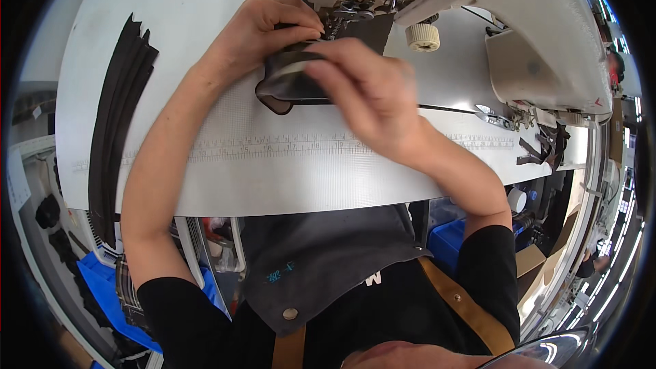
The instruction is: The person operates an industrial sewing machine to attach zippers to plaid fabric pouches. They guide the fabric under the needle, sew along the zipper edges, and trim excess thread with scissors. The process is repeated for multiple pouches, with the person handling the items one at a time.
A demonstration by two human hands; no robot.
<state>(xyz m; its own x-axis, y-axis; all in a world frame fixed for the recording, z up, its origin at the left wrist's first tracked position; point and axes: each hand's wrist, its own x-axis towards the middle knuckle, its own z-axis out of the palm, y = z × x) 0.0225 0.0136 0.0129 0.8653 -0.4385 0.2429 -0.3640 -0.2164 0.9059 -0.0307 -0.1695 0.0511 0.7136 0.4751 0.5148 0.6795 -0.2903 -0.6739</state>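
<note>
A dark fabric piece [290,76] with a pale, shiny streak lies by the needle area of a white sewing machine [547,24]. My left hand [268,26] is closed on its far edge, thumb and fingers pinched together beside the presser foot [352,12]. Slightly blurred, my right hand [376,92] pinches the same piece between thumb and forefinger from the right. Its near left corner bends up over a rounded, dark-rimmed opening [275,104] in the table. Part of the fabric is hidden beneath my fingers.
Long dark strips [117,116] hang over the left side of the white table [273,184], which carries a printed ruler scale. Dark scraps [543,147] sit at the right end. Blue bins [109,294] stand below. The machine's arm overhangs my right hand's far side.
</note>
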